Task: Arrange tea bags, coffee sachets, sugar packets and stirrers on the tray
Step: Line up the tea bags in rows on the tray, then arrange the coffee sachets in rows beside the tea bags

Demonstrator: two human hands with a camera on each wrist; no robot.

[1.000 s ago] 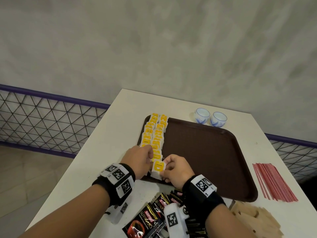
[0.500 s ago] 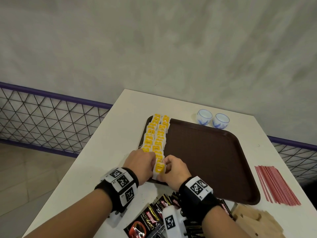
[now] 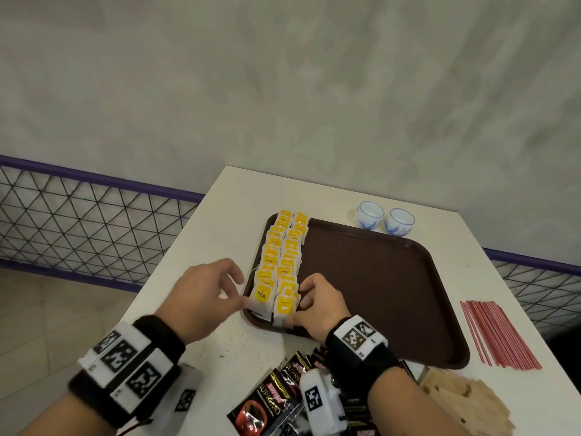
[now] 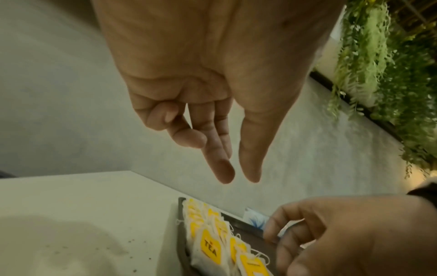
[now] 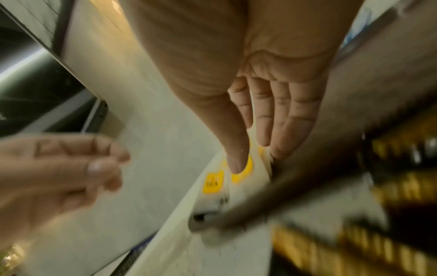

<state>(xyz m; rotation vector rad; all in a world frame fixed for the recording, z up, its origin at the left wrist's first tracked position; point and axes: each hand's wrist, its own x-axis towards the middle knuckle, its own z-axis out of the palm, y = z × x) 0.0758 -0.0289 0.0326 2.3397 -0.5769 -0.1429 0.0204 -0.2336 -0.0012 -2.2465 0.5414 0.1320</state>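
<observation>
Nearest, at the white surface's (image 3: 220,215) front edge: coffee sachets (image 3: 270,401), black and red, in a loose heap beside the right wrist. To their right, pale brown packets (image 3: 465,401), stacked; whether these are sugar cannot be told.

Left hand (image 3: 204,297): over the surface just left of the tray (image 3: 393,294), fingers loosely extended, holding nothing.

Right hand (image 3: 317,302): on the tray's near left corner, thumb and fingers pinching the nearest tea bag (image 3: 284,308) of the right row.

Tea bags (image 3: 278,256): two overlapping rows along the tray's left side, yellow tags up.

Red stirrers (image 3: 500,335): bundle on the surface right of the tray.

Two small blue-and-white cups (image 3: 385,219): beyond the tray's far edge.
</observation>
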